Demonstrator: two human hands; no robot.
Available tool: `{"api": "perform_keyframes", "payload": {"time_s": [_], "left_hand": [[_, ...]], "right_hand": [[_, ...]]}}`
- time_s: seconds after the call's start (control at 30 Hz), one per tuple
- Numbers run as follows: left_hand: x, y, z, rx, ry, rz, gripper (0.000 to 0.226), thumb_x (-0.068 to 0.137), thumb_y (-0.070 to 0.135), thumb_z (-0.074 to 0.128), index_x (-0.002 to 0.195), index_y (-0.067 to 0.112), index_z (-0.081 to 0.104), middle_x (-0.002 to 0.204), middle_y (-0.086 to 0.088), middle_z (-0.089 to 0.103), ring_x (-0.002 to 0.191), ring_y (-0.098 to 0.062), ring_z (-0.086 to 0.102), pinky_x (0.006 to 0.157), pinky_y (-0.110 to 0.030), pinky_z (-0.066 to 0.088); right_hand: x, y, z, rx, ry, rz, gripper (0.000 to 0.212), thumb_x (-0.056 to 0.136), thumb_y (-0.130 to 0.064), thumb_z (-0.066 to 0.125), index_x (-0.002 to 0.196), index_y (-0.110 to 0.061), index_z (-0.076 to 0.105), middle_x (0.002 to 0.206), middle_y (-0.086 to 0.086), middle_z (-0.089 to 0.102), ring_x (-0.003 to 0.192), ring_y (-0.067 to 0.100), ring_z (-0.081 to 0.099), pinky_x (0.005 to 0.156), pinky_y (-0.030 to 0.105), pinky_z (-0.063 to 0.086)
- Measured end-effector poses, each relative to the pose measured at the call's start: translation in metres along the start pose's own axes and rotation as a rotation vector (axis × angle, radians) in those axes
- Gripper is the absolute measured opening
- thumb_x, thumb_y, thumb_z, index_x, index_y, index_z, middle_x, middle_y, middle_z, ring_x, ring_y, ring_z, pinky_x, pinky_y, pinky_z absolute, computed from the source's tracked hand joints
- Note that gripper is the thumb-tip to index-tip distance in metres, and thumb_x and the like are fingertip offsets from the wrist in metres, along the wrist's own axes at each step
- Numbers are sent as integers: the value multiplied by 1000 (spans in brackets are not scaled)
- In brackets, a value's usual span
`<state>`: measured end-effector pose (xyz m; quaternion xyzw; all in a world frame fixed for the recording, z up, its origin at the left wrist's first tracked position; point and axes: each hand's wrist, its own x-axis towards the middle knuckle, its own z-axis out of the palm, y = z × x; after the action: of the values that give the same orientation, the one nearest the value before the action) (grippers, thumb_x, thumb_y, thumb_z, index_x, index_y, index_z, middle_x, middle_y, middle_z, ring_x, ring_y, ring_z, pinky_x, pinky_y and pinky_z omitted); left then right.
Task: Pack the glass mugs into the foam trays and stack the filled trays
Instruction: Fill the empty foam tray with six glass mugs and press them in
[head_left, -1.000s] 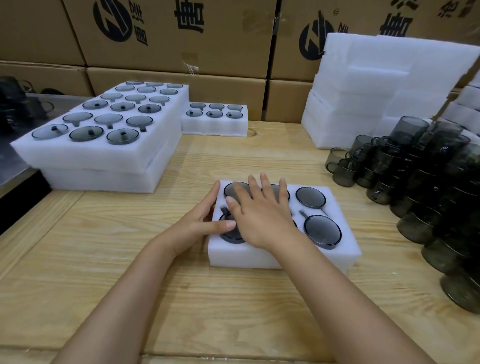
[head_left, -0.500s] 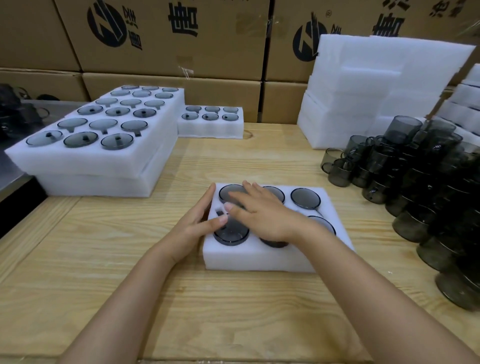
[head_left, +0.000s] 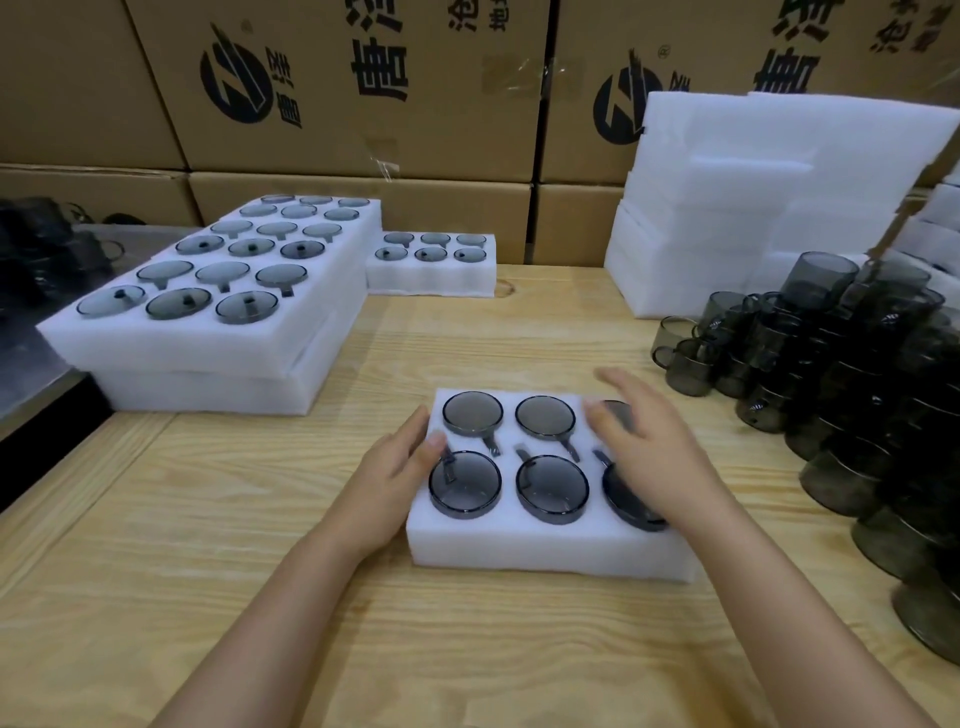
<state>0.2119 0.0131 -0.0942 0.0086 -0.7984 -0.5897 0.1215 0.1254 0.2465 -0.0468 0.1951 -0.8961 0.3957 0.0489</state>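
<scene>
A white foam tray (head_left: 545, 548) lies in front of me on the wooden table, its holes filled with several smoky glass mugs (head_left: 551, 488) set in two rows. My left hand (head_left: 387, 483) rests against the tray's left side, fingers straight, thumb on the top edge. My right hand (head_left: 657, 447) lies flat and open over the right-hand mugs, hiding most of them. Stacked filled trays (head_left: 208, 343) sit at the far left, with a smaller filled tray (head_left: 431, 273) behind them.
Loose grey glass mugs (head_left: 852, 395) are piled along the right side of the table. A stack of empty foam trays (head_left: 753, 208) stands at the back right. Cardboard boxes (head_left: 337, 88) wall off the rear. The table's left edge drops to a dark shelf.
My right hand has slid from the tray's left and middle mugs over to the right-hand mugs, uncovering the other mugs. The left hand has stayed at the tray's left side.
</scene>
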Motion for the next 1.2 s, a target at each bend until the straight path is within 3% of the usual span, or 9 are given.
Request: {"api": "perform_keyframes", "payload": {"time_s": [0.1,0.23,0.3,0.4,0.6,0.73,0.83,1.0,1.2], "left_hand": [[2,-1,-1,135,81,-64,67,92,67,23,109,16,63,116,-5,66,118,-16,56,108,-47,34],[0,1,3,223,27,-227,77,81,71,18,140,29,45,155,3,31,147,-13,14,120,-42,11],[-5,8,9,43,36,-248,76,82,74,31,142,30,42,154,10,32,144,-9,23,118,-36,21],[-4,18,18,-307,-18,-104,50,89,46,55,134,27,52,131,6,61,122,-14,56,91,-22,48],[12,26,15,-815,58,-207,46,75,11,65,121,12,63,108,-17,69,90,-30,69,68,-35,56],[29,22,9,-894,107,-245,38,74,27,69,109,12,72,108,-16,70,92,-29,69,69,-35,57],[42,14,5,-982,186,-296,46,91,49,43,102,20,76,111,-9,71,95,-25,70,70,-36,57],[55,-2,10,-878,360,-298,41,101,37,35,130,14,52,107,-12,68,90,-25,69,68,-40,60],[59,-11,23,-554,430,-141,23,97,18,42,116,24,54,94,-5,71,82,-15,67,68,-29,55]], "right_hand": [[-18,20,-17,283,122,274,33,93,-46,46,118,-28,60,129,-8,58,113,9,51,91,26,35],[-51,45,-21,664,-178,433,58,73,-69,54,118,-33,63,118,-17,65,110,4,59,99,32,42],[-54,51,-22,731,-191,391,67,70,-68,56,126,-31,59,125,-13,62,117,10,57,106,40,38],[-49,48,-21,927,-200,257,52,78,-51,56,126,-31,58,127,-4,62,113,14,61,90,35,50],[-38,46,-26,1302,-403,205,67,75,-29,68,137,-39,45,138,-2,52,121,25,55,80,40,55],[-24,38,-10,1361,-255,345,57,73,-22,64,129,-27,56,122,3,65,102,24,67,67,41,57],[1,30,1,1434,-128,462,54,68,-21,63,120,-12,57,103,8,71,82,26,70,59,42,58],[69,10,18,1455,-69,505,52,68,-18,63,120,-16,58,96,8,72,78,27,70,61,45,58],[171,-13,40,1475,-5,451,19,81,-17,57,98,-16,65,87,6,73,73,25,70,72,42,56]]}}
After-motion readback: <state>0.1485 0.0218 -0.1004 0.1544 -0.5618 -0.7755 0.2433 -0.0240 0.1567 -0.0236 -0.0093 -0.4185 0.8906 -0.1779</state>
